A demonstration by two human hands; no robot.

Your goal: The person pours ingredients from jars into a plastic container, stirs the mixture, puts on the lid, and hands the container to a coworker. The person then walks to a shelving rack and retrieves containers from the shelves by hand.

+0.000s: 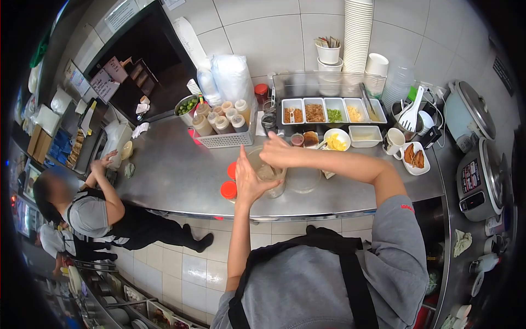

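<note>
A clear round container (274, 189) stands near the front of the steel counter, with pale contents showing inside. My left hand (250, 181) lies against its left side, thumb and fingers spread apart. Over the container's mouth, my right hand (276, 152) is closed round a thin utensil that reaches down inside; the utensil is mostly hidden by the fingers. Two jars with red lids (228, 189) stand just left of my left hand. A clear round lid (304, 180) lies to the right of the container.
Behind are a topping tray (332, 122), a white bowl with yellow food (336, 140) and a basket of bottles (224, 139). A mug (393, 141) and fried pieces in a dish (416, 158) stand right. A co-worker (93, 211) is at the left counter.
</note>
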